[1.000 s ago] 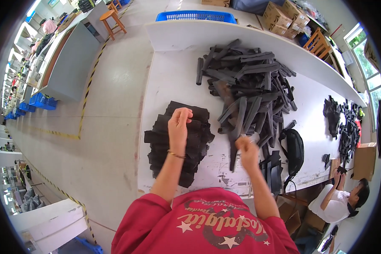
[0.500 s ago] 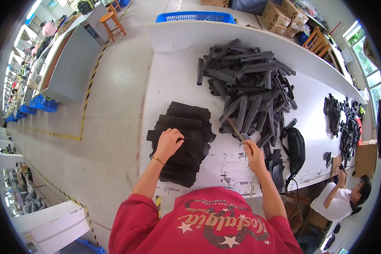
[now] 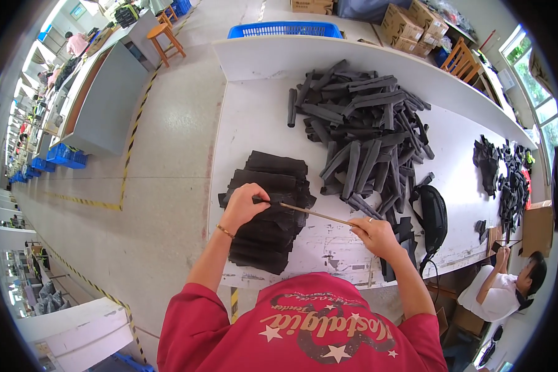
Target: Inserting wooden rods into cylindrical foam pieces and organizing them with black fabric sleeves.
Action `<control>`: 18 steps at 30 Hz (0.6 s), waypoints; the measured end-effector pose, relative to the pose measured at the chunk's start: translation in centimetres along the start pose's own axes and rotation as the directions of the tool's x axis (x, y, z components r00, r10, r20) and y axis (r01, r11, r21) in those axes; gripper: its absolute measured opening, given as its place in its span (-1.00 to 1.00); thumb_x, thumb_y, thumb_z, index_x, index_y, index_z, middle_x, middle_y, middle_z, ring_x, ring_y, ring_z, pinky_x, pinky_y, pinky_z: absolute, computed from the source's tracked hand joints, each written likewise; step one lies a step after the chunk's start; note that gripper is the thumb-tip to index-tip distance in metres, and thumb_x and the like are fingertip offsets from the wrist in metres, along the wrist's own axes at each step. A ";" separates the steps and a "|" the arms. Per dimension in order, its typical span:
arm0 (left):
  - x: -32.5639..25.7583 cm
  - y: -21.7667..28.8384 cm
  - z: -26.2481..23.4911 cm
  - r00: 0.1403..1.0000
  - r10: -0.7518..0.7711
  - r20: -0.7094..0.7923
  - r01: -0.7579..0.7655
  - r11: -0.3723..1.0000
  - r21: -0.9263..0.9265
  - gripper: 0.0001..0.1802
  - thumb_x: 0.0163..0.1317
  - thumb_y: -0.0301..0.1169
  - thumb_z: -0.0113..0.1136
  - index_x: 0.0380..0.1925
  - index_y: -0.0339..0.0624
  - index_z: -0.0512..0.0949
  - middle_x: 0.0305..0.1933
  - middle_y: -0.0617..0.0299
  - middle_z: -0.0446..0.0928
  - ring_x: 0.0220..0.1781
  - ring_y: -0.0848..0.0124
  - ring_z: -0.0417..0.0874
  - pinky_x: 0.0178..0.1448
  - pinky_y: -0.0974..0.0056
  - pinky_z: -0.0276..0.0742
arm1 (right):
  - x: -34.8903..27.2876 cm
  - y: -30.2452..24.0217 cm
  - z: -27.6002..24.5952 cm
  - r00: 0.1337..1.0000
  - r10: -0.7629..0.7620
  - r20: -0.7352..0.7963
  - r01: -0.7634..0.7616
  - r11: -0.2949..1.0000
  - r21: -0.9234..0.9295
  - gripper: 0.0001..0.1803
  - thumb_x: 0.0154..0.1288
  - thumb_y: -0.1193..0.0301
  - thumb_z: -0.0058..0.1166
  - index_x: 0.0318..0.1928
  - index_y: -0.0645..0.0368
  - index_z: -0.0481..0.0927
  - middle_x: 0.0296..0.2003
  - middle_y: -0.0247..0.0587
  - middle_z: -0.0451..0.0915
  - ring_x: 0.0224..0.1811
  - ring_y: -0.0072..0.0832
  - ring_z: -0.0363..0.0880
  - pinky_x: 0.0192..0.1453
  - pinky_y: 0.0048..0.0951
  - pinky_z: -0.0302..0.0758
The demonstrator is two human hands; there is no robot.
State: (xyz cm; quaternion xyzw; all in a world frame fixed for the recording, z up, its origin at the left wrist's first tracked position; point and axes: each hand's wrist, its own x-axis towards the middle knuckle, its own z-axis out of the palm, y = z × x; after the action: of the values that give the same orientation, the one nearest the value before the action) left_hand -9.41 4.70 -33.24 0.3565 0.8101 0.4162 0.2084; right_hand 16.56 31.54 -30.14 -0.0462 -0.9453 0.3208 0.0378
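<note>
A stack of flat black fabric pieces (image 3: 263, 239) lies on the left part of the white table (image 3: 328, 242). Over it, my left hand (image 3: 245, 204) is closed in a pinch on the edge of a black fabric piece. My right hand (image 3: 373, 235), to the right of the stack, grips one end of a thin brownish stick (image 3: 322, 216). The stick slants left across the stack, and its far tip sits just beside my left fingertips. Whether the tip is inside the pinched piece, I cannot tell.
A heap of dark fabric tubes (image 3: 366, 124) fills the table's far middle. To my right lie a black waist bag (image 3: 433, 217) and loose black pieces (image 3: 405, 232). A raised white board (image 3: 353, 53) edges the far side. Another person (image 3: 493, 291) sits at the right.
The stick has swung from the tube heap down and left to my left hand. My right hand has lowered slightly. My left fingers now pinch the fabric edge.
</note>
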 end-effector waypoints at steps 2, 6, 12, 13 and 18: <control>0.1 0.2 0.3 0.998 0.055 0.043 -0.056 0.998 0.026 -0.86 -0.11 -0.48 0.35 -0.49 -0.20 0.61 -0.38 0.21 0.58 -0.25 0.24 0.57 -0.13 0.25 0.48 | 0.3 0.0 0.7 1.000 -0.008 0.013 0.008 1.000 -0.012 -0.79 0.29 0.35 0.06 -0.09 0.06 0.58 -0.43 -0.15 0.58 -0.44 -0.18 0.57 -0.38 -0.28 0.46; 0.8 2.5 3.4 0.941 0.313 0.125 -0.313 0.949 -0.020 -0.85 -0.08 -0.43 0.35 -0.45 -0.18 0.63 -0.35 0.21 0.60 -0.21 0.25 0.58 -0.08 0.23 0.47 | 2.0 -1.7 3.8 0.999 0.020 0.042 -0.023 0.998 0.060 -0.77 0.31 0.33 0.04 -0.06 0.09 0.57 -0.36 -0.12 0.62 -0.40 -0.20 0.59 -0.33 -0.33 0.49; -1.7 8.3 4.2 0.720 0.396 -0.570 -0.368 0.914 0.171 -0.53 0.03 -0.38 0.32 -0.01 -0.16 0.46 0.16 0.07 0.37 0.20 0.14 0.40 0.29 0.06 0.25 | 1.7 -2.5 8.2 0.930 0.300 0.212 -0.363 0.670 0.648 -0.74 0.37 0.33 -0.01 -0.02 0.17 0.52 -0.50 -0.40 0.47 -0.49 -0.61 0.37 -0.40 -0.52 0.35; -1.7 7.0 4.5 0.613 0.114 -0.782 -0.246 0.968 -0.053 -0.45 0.03 -0.44 0.31 0.07 -0.21 0.39 0.15 0.04 0.36 0.14 0.14 0.46 0.24 0.02 0.33 | 1.3 -2.7 8.2 0.868 0.351 0.352 -0.496 0.560 0.664 -0.75 0.38 0.35 -0.02 -0.01 0.19 0.51 -0.53 -0.46 0.41 -0.49 -0.70 0.27 -0.42 -0.56 0.29; -2.4 2.4 10.0 0.931 -0.363 -0.032 -0.109 -0.192 -0.975 -0.70 0.31 -0.38 0.12 -0.02 -0.26 0.43 -0.31 0.11 0.57 -0.27 0.26 0.62 0.06 0.09 0.58 | 1.2 -5.6 11.9 0.945 0.316 0.089 -0.290 0.679 0.675 -0.81 0.38 0.44 -0.03 -0.06 0.23 0.49 -0.59 -0.43 0.32 -0.52 -0.68 0.23 -0.45 -0.54 0.25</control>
State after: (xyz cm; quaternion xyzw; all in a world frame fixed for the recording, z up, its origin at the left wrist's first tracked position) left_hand -0.52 9.08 -36.81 -0.0874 0.2501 0.9099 0.3192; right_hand 13.81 20.07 -36.08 -0.1904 -0.7403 0.6445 0.0149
